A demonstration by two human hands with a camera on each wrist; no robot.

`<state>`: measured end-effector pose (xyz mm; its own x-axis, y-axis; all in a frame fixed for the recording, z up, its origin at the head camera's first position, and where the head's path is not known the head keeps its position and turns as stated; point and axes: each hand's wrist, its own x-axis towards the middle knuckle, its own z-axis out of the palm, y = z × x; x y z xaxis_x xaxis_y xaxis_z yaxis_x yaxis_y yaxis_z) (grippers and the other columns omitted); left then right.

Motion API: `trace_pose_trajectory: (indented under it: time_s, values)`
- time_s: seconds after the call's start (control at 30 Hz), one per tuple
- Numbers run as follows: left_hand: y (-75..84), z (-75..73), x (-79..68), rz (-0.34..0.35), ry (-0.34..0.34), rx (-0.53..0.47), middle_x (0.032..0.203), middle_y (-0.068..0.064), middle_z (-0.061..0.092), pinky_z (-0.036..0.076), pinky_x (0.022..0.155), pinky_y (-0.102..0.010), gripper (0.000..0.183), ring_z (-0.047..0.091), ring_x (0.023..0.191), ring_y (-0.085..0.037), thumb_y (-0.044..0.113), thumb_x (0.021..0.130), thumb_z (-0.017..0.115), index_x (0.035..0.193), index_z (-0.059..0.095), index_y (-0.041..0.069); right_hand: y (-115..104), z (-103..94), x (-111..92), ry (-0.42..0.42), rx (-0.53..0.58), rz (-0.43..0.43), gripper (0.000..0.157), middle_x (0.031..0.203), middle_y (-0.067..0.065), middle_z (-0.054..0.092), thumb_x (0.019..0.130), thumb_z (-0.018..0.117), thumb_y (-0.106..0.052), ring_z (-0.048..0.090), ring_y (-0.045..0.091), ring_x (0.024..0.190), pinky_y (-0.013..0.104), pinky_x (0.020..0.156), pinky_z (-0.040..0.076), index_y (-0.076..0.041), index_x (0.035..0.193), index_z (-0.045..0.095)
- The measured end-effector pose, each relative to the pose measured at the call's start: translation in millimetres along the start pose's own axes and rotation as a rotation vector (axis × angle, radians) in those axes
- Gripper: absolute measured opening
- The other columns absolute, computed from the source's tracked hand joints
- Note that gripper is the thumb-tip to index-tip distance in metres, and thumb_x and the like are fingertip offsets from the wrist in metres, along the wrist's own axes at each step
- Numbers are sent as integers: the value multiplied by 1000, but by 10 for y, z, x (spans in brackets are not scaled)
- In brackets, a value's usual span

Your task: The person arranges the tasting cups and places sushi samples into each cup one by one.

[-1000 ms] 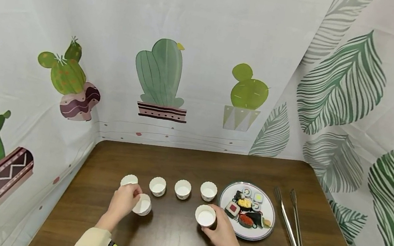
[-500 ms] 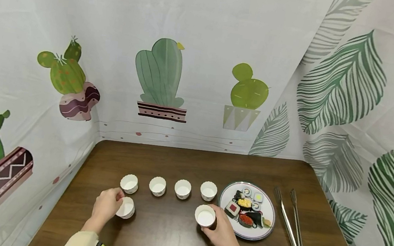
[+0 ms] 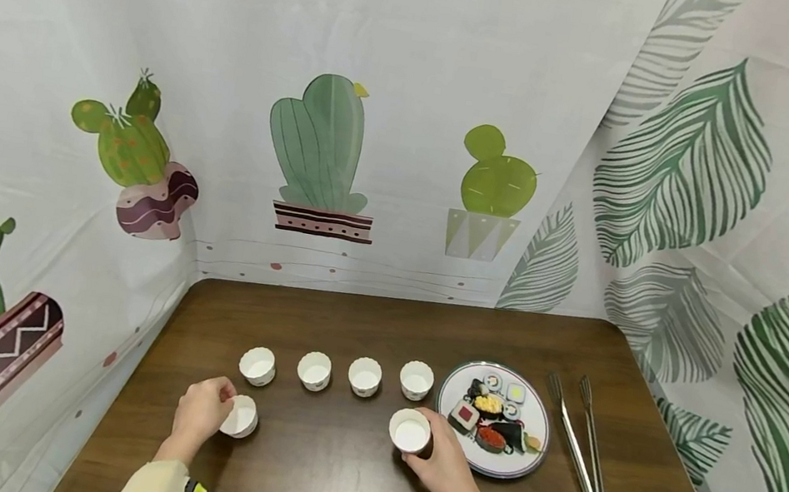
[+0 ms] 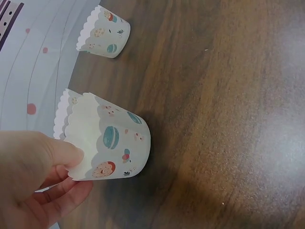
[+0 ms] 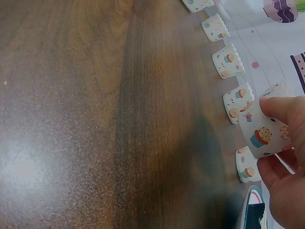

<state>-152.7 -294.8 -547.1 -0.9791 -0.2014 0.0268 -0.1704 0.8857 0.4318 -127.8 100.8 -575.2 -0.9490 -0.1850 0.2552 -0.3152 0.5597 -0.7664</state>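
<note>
My left hand (image 3: 200, 414) pinches the scalloped rim of a white paper baking cup (image 3: 241, 418), thumb inside and fingers outside. In the left wrist view this cup (image 4: 121, 143) shows printed macarons and cookies and leans sideways, its shadow on the wood beside it. My right hand (image 3: 445, 467) grips a matching baking cup (image 3: 410, 431) round its side, left of the plate. In the right wrist view the thumb lies on that cup's (image 5: 261, 131) cupcake-printed wall. Behind both hands, several more baking cups (image 3: 314, 371) stand upright in a row.
A round white plate (image 3: 513, 464) with assorted sushi pieces sits right of the row. Metal tongs (image 3: 584, 458) lie farther right, hinge toward me. The brown wooden table (image 3: 354, 316) ends at a fabric backdrop (image 3: 428, 57) printed with cacti and leaves.
My left hand has moved left and slightly toward me with its baking cup, uncovering the leftmost cup of the row. My right hand and its cup have stayed in place.
</note>
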Motion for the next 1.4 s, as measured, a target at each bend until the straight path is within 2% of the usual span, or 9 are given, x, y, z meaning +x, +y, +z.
trace_pose_trajectory:
  time_s: [0.77, 0.9, 1.07, 1.2, 1.4]
  values:
    - [-48, 17, -23, -28, -58, -12, 69, -2, 59, 38, 49, -35, 4, 53, 60, -22, 10, 74, 62, 78, 63, 10, 8, 4, -6, -4, 6, 34, 69, 115, 3, 57, 60, 83, -6, 53, 19, 109, 43, 94, 41, -8, 121, 52]
    - [-12, -35, -22, -6, -46, 1, 69, -1, 60, 39, 50, -36, 4, 54, 61, -22, 10, 74, 64, 78, 63, 11, 17, 0, -1, -2, 5, 34, 69, 115, 3, 57, 59, 83, -6, 53, 19, 108, 43, 94, 42, -8, 121, 52]
    - [70, -118, -5, 49, -14, 21, 79, -4, 65, 44, 55, -42, 7, 61, 70, -26, 10, 74, 67, 80, 64, 12, 21, 3, -3, -3, -1, 36, 69, 115, 3, 57, 60, 83, -6, 53, 19, 109, 43, 94, 42, -8, 121, 51]
    - [174, -154, -10, 105, 28, 28, 82, -6, 65, 47, 59, -45, 9, 63, 76, -29, 9, 73, 68, 81, 65, 11, 11, 6, -9, -7, 3, 33, 69, 115, 3, 57, 60, 83, -6, 53, 18, 109, 42, 94, 42, -8, 121, 51]
    - [372, -172, -27, 172, 72, 16, 82, -6, 65, 47, 58, -45, 11, 64, 74, -30, 8, 72, 70, 82, 66, 10, -10, 15, -10, 8, 11, 6, 69, 113, 2, 57, 59, 83, -5, 53, 17, 108, 40, 93, 42, -8, 120, 52]
